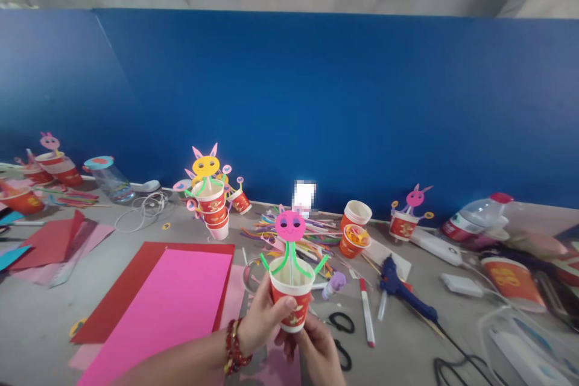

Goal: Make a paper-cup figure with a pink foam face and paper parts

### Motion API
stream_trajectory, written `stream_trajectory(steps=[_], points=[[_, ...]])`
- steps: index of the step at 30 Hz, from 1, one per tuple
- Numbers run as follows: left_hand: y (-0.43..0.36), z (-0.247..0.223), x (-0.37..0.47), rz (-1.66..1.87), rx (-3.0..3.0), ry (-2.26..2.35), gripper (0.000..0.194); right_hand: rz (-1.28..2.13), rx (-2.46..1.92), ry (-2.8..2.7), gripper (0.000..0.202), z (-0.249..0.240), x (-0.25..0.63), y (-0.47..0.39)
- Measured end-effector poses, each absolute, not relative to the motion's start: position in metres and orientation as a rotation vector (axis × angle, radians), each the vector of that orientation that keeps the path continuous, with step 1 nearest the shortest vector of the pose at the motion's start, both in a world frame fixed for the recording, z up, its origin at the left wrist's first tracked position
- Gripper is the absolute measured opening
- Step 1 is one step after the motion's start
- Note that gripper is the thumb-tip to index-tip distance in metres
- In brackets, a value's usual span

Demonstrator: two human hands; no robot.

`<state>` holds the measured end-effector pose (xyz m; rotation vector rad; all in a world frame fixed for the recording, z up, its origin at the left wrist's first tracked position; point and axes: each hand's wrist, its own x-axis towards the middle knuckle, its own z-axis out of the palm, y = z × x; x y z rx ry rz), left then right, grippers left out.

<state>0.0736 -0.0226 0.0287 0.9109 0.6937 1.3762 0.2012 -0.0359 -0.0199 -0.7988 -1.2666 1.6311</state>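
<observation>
Upright before me is a red paper cup (292, 304) with a white rim. My left hand (266, 313), a beaded bracelet at its wrist, is closed around the cup's left side, thumb across the front. Fingers of my right hand (316, 344) grip the cup's base from below and the right; some are hidden. Out of the cup rises a pink paper face (290, 226) with dark eyes, small ears and a drawn smile. Green pipe cleaners (320, 265) bend outward over the rim on both sides. Black-handled scissors (341, 322) lie just right of my right hand.
Pink and red paper sheets (181, 289) lie left. Behind the cup are scattered pipe cleaners (266, 224) and a purple-capped glue stick (333, 284). A blue glue gun (402, 289) with its cord lies right. Finished cup figures (212, 196) stand along the blue partition (289, 102).
</observation>
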Motion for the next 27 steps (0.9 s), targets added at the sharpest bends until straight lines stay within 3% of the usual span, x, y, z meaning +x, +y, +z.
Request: stream_trajectory(steps=[10, 27], points=[[0.004, 0.052, 0.056, 1.581, 0.918, 0.655, 0.054, 1.667, -0.82, -1.385, 0.045, -0.029, 0.198, -0.039], [-0.019, 0.03, 0.074, 1.371, 0.925, 0.693, 0.046, 1.59, -0.822, -1.318, 0.051, -0.027, 0.203, -0.035]])
